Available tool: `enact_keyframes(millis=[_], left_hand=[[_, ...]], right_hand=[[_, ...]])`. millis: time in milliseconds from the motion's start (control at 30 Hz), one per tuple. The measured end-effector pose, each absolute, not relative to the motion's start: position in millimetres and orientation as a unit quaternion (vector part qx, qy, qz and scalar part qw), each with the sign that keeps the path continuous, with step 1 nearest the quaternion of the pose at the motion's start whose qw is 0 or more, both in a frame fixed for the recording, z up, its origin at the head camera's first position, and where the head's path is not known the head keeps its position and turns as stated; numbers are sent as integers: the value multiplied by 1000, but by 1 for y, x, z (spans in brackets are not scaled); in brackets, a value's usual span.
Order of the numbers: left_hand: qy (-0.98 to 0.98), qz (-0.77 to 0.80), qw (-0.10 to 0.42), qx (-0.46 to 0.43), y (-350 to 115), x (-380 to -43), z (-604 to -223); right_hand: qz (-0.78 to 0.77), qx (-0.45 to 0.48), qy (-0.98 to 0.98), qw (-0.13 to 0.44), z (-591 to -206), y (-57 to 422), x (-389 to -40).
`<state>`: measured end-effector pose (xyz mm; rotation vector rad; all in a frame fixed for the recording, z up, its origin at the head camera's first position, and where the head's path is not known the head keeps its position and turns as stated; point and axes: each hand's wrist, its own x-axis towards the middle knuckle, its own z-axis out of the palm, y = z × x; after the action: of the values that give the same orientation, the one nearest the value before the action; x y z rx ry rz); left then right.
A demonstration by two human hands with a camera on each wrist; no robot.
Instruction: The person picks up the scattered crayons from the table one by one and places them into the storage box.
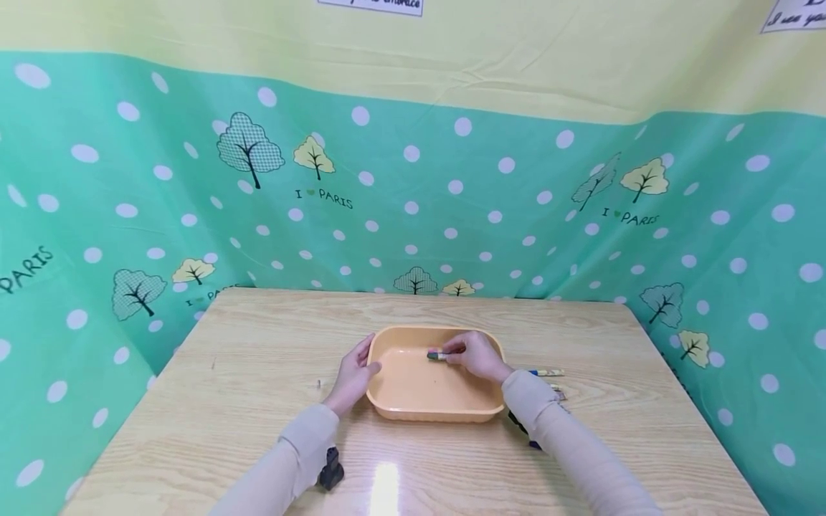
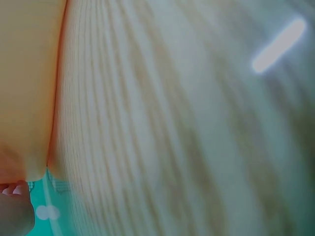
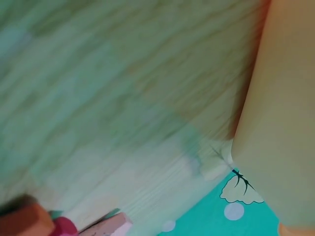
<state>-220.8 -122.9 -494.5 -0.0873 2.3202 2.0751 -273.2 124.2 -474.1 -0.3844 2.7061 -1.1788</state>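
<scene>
A shallow peach-orange plastic tray [image 1: 435, 415] sits on the wooden table. My left hand [image 1: 353, 374] grips its left rim, thumb over the edge; in the left wrist view only a few fingertips of the left hand [image 2: 15, 209] show at the end of the tray wall [image 2: 27, 88]. Over the tray's right half, my right hand [image 1: 477, 355] pinches a short dark-green crayon [image 1: 436, 356] with a pale wrapper. Something small and pink [image 1: 433, 350] shows just behind the crayon; whether it is held too, I cannot tell.
Right of the tray lie a blue-and-yellow stick [image 1: 547, 373] and other small pieces [image 1: 558, 391], partly behind the right sleeve. A dark object [image 1: 331, 469] is by the left forearm. Blurred crayon-like ends [image 3: 106, 226] show low in the right wrist view. A green curtain [image 1: 452, 236] hangs behind the table.
</scene>
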Motion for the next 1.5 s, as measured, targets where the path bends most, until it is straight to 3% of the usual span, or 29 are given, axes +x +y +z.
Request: enact_keyframes(millis=[600,767,1133,1500], left_hand=[[745,666,14,-36,-122,-220,-493],[742,669,24,-32,-120,-209,-474],[747,664,11,-30,-121,-221,-492],[746,665,13,-33,-121,-220,-491]], right_hand=[[-393,-127,909,62,-474,123,-272],[-395,-121,909,60,-474,123,-270],[-457,-97,883,54,-472,129,-276],[-487,-101,866,43,-443,156,-263]])
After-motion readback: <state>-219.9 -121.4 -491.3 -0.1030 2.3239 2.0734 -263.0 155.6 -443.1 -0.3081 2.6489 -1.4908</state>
